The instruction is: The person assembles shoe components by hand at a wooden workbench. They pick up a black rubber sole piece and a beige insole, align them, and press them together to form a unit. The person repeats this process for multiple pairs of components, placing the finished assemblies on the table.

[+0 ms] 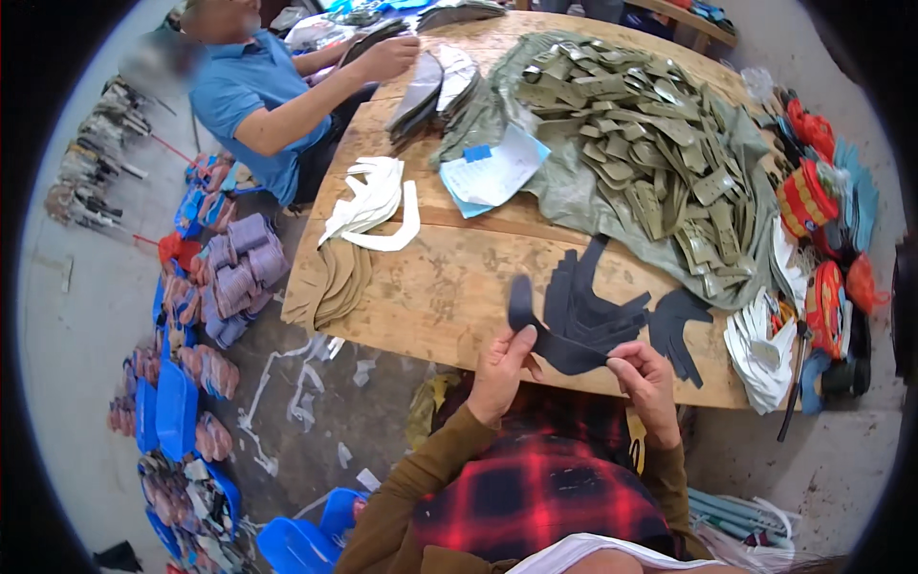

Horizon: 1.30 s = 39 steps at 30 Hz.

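Holding a black curved cut piece (559, 349) at the near edge of the wooden table (430, 297), I note both hands pinched shut on it. Left hand (499, 368) grips its left end; right hand (648, 375) pinches its right end. Just beyond the piece lies a stack of black pieces (598, 311); farther back, an olive pile (650, 143).

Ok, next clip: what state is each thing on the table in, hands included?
Left hand: fingers pinching the dark cut piece.
Right hand: fingers pinching the same piece.
Dark cut piece: held at the table edge.
Dark pieces: loose heap.
Olive pieces: piled on green cloth.
White pieces: stacked.
Paper sheet: lying flat.
Wooden table: scuffed.
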Each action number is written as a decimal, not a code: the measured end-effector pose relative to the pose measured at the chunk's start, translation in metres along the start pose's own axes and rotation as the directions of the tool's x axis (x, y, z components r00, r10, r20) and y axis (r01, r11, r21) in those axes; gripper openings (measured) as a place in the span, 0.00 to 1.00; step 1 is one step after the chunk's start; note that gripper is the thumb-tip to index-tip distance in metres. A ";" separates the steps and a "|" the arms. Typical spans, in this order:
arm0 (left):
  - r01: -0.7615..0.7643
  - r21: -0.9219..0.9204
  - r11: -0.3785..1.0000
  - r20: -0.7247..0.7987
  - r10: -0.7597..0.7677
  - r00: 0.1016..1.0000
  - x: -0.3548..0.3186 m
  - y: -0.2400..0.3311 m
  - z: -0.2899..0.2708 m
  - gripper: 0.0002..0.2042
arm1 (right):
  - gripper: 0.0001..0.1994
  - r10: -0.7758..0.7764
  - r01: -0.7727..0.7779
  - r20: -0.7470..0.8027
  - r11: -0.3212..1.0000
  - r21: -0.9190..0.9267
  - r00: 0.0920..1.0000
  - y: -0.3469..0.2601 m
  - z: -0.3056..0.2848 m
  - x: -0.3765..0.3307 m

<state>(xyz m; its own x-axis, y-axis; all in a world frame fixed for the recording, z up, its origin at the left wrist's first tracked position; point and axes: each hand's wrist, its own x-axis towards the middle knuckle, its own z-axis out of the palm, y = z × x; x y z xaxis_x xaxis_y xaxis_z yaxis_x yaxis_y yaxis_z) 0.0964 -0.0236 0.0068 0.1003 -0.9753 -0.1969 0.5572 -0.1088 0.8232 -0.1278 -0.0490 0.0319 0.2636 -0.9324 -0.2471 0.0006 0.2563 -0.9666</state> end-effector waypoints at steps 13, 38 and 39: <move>0.298 -0.222 0.929 0.544 -0.136 0.828 0.180 0.001 -0.025 0.12 | 0.05 -0.020 -0.004 -0.181 0.991 -0.132 0.983 -0.007 0.024 0.081; 0.493 -0.372 0.787 0.556 -0.236 0.797 0.210 -0.031 -0.029 0.18 | 0.07 -0.066 0.034 -0.131 0.971 -0.237 0.989 -0.035 0.039 0.151; 0.496 -0.375 0.783 0.560 -0.236 0.795 0.210 -0.032 -0.029 0.18 | 0.07 -0.052 0.025 -0.113 0.973 -0.229 0.992 -0.035 0.039 0.153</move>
<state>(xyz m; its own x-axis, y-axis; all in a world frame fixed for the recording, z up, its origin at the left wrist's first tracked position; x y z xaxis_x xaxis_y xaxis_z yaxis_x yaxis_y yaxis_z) 0.1232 -0.2190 -0.0761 -0.5129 -0.8568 -0.0525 0.7951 -0.4972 0.3473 -0.0497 -0.1905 0.0303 0.1524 -0.9674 -0.2023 -0.2136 0.1676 -0.9624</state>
